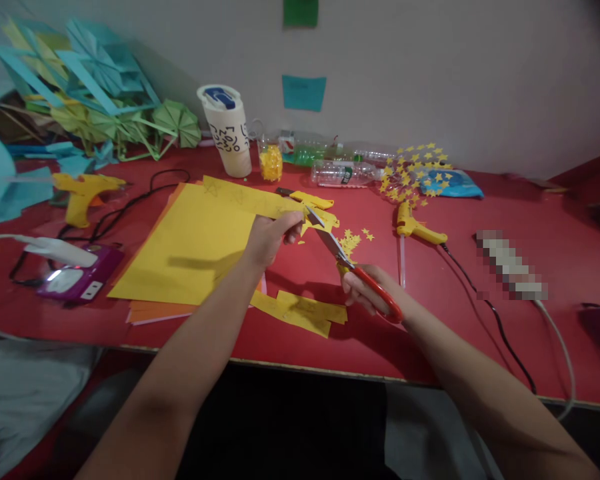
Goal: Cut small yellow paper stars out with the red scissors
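Note:
My left hand [275, 237] is closed, pinching a yellow paper strip [237, 197] that has star outlines drawn on it. In my right hand [363, 287] are red-handled scissors [375, 287], their blades spread apart close to my left fingertips. Small cut-out yellow stars [350, 241] lie in a pile behind the right hand. Under my left arm rests a large yellow sheet [190, 247] over orange and pink sheets. Loose yellow paper strips [310, 312] are between my wrists near the table's front. A yellow utility knife [313, 199] lies just past my left hand.
Yellow glue guns lie at left [80, 193] and right [417, 230], trailing black cords. Along the wall stand a white tumbler [227, 133], a cup of yellow bits [271, 161] and plastic bottles [340, 172]. Folded paper shapes [95, 87] fill the back left; a purple socket box [80, 273] sits left.

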`<state>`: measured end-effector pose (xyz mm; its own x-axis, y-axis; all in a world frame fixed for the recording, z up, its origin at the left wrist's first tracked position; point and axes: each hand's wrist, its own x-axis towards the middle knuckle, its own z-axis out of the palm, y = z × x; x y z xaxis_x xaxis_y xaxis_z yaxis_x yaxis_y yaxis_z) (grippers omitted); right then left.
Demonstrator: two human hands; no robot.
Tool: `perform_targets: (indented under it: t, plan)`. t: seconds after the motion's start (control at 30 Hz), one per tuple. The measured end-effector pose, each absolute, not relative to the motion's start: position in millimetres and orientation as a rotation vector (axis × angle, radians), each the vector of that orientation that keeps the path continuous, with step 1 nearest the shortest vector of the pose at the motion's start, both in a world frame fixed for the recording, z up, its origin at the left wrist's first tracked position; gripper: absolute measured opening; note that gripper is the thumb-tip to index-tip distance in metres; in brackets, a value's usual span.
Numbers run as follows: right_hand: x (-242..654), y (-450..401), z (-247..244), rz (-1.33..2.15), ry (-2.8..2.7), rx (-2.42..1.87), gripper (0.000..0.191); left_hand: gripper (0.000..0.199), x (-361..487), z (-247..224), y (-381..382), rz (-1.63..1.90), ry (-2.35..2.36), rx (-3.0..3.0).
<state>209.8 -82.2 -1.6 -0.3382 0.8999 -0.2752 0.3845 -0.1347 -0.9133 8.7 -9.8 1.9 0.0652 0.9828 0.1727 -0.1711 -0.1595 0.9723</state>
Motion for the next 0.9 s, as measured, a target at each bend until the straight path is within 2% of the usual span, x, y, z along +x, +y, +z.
perform_targets:
  t: [0.2,0.9]
  plan:
    - [211.7,-82.0,3.5,1.504,-1.693,-1.513,0.051,0.022,-0.4,6.2,-7.6,1.283,0.953,1.252]
    - [215.2,-77.1,-5.4,1.564,-1.709,-1.579,0.041,0.016,-18.9,19.0,-4.3,1.068,0.965,1.347]
